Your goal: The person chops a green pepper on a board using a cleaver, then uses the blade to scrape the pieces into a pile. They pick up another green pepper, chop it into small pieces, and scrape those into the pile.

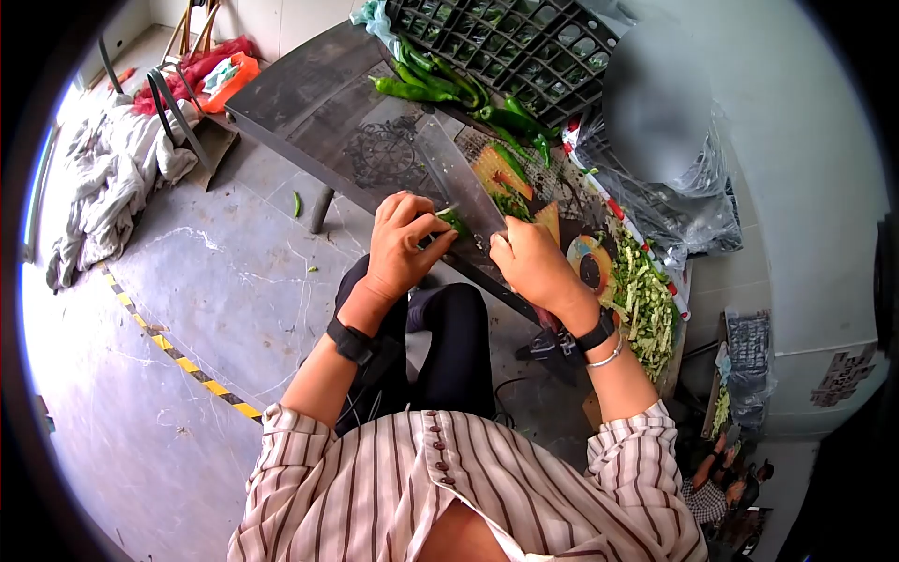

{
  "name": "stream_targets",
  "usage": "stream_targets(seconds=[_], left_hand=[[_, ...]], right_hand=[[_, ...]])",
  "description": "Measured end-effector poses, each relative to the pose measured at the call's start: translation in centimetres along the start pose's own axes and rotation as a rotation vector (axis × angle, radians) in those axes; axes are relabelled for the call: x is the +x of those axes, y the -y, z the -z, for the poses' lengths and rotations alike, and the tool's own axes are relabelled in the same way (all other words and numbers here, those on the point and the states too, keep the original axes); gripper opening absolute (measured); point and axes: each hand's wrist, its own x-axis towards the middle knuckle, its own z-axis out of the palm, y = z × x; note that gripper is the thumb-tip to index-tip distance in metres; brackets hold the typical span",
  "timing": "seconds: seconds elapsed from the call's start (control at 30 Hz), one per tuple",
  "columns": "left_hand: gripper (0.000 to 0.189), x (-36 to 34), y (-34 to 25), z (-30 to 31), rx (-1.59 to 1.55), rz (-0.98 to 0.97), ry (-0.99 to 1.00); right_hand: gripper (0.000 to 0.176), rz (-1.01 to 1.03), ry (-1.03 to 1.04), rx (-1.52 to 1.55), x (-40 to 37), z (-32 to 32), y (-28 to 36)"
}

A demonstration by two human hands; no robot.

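Note:
My right hand [538, 262] is closed around the handle of a cleaver, which is hidden in the fist. The cleaver's broad blade [459, 173] points away from me over the table, tilted to the left. My left hand [407, 239] has its fingers curled on a green pepper [451, 221] by the blade's left side; only part of that pepper shows. Whole long green peppers [417, 84] lie farther back on the dark table [309, 94]. Beyond my right hand, a heap of cut pepper strips [646, 314] spreads along the right side.
A black plastic crate [510, 51] stands at the table's far side. Clear plastic bags [693, 206] lie beside a red-and-white strip [613, 201]. On the floor at left are a grey cloth heap [122, 178] and an orange bag [229, 82]. Other people [721, 482] sit at lower right.

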Motion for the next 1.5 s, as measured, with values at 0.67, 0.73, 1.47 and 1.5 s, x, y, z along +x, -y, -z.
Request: stream_targets(seconds=[0.67, 0.73, 1.47, 1.5], left_hand=[[0.019, 0.1, -0.1, 0.2, 0.016, -0.01, -0.034], [0.019, 0.1, -0.2, 0.1, -0.022, -0.01, -0.027], [0.019, 0.0, 0.2, 0.0, -0.022, 0.004, -0.045], [0.017, 0.0, 0.2, 0.2, -0.024, 0.009, -0.029]], right_hand=[[0.024, 0.186, -0.017, -0.096, 4.8, -1.1, 1.0], [0.026, 0.004, 0.033, 0.051, 5.1, -1.0, 0.7], [0.024, -0.04, 0.188, -0.072, 1.5, 1.4, 1.5], [0.024, -0.044, 0.202, -0.07, 1.9, 1.0, 1.4]])
